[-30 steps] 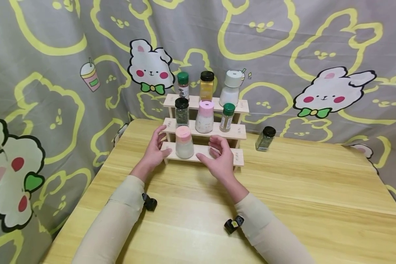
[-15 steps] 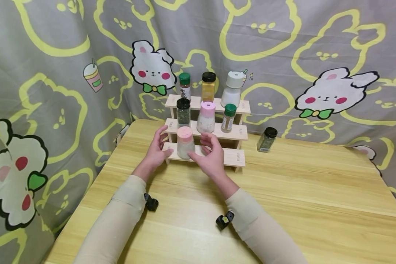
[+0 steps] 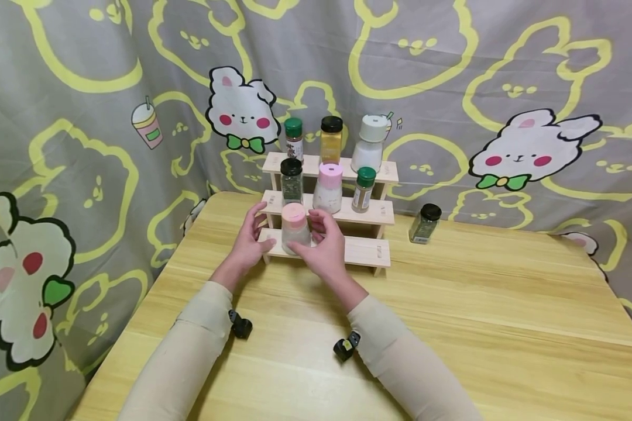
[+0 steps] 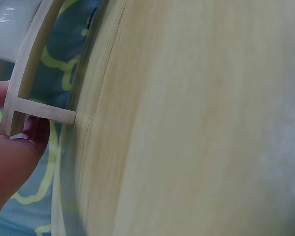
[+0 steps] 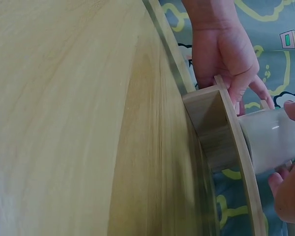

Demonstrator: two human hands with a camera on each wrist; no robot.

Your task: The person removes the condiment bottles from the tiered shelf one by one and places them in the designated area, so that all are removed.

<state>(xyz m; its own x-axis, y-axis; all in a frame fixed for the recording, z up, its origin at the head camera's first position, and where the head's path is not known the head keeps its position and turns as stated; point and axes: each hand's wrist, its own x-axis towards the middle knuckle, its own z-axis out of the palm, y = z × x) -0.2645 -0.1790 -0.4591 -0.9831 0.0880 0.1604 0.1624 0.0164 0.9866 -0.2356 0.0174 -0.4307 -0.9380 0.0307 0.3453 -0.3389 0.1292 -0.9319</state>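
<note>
A three-tier wooden rack [image 3: 360, 250] stands on the table. On its bottom step, towards the left, sits an upright glass shaker jar [image 3: 295, 235] with a pink cap and pale contents. My right hand [image 3: 327, 248] holds this jar, thumb across its front and fingers at its right side and behind. My left hand [image 3: 246, 244] grips the left end of the bottom step, thumb over the board. In the left wrist view the left hand [image 4: 12, 164] has fingers below the step's end. The right wrist view shows the jar [image 5: 270, 140] standing on the board.
The middle step bears a black-capped jar [image 3: 292, 186], a lilac-capped shaker [image 3: 328, 196] and a small green-capped bottle [image 3: 363, 196]. Behind them are a green-capped bottle [image 3: 295, 146], a yellow spice jar [image 3: 330, 143] and a white-capped shaker [image 3: 367, 153]. A black-capped jar [image 3: 424, 227] stands right of the rack.
My right hand has moved left along the bottom step and closed in on the pink-capped jar. The left hand stays on the rack's left end.
</note>
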